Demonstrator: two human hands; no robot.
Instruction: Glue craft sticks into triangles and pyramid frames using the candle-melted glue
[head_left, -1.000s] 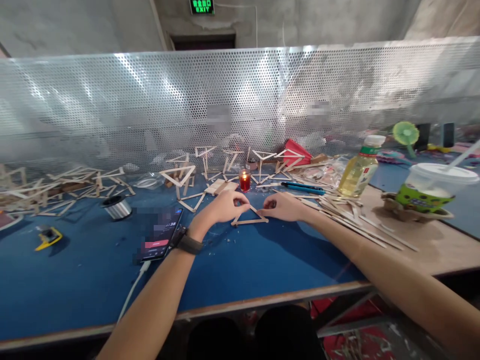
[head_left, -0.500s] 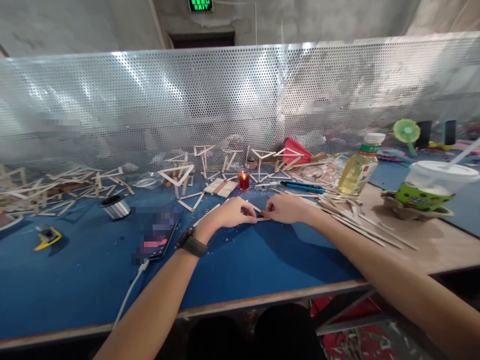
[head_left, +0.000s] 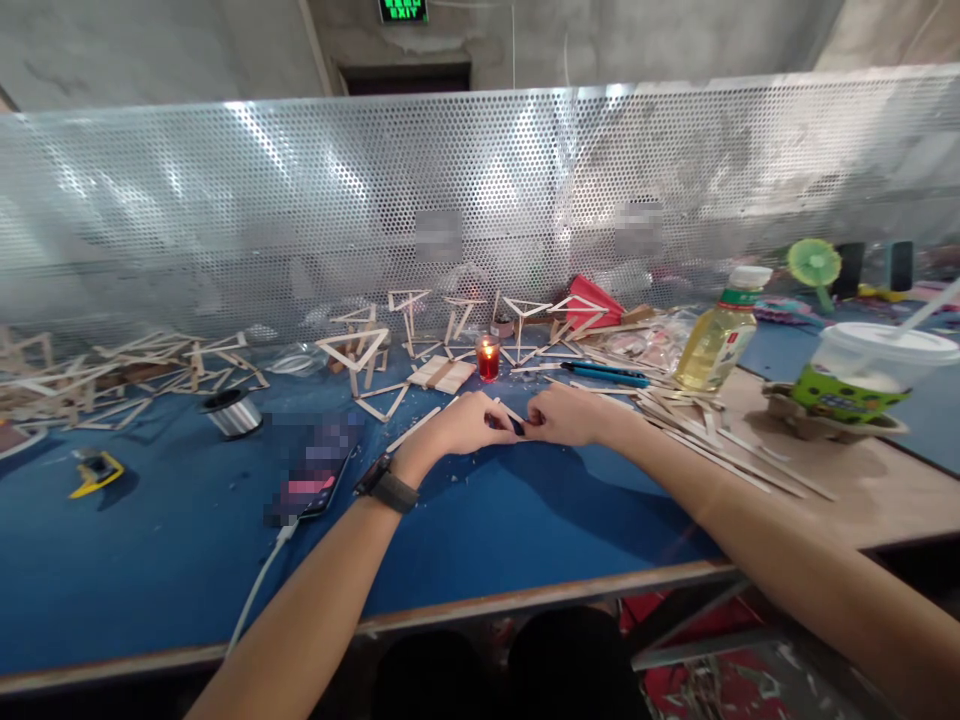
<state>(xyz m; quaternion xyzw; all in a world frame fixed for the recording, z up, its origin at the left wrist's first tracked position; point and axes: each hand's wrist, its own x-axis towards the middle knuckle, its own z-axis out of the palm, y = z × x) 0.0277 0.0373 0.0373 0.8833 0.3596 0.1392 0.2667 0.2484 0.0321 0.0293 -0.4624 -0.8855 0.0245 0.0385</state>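
Over the blue tabletop, my left hand and my right hand meet with fingertips pinched almost together. A thin pale wooden stick slants out between them; the fingers hide most of what they grip. Something small and dark shows at the fingertips, too small to name. Just beyond the hands burns a candle in a red glass. Left of it lies a flat bundle of wooden sticks. A loose stick rests beside my left wrist.
Stick frames stand along the perforated metal screen. A phone with a cable and a tape roll are left. Blue pens, loose sticks, a bottle and a lidded cup are right.
My hands have drawn slightly closer, and the right fingers have curled in more. The stick piece visible low between the fingertips is now mostly covered.
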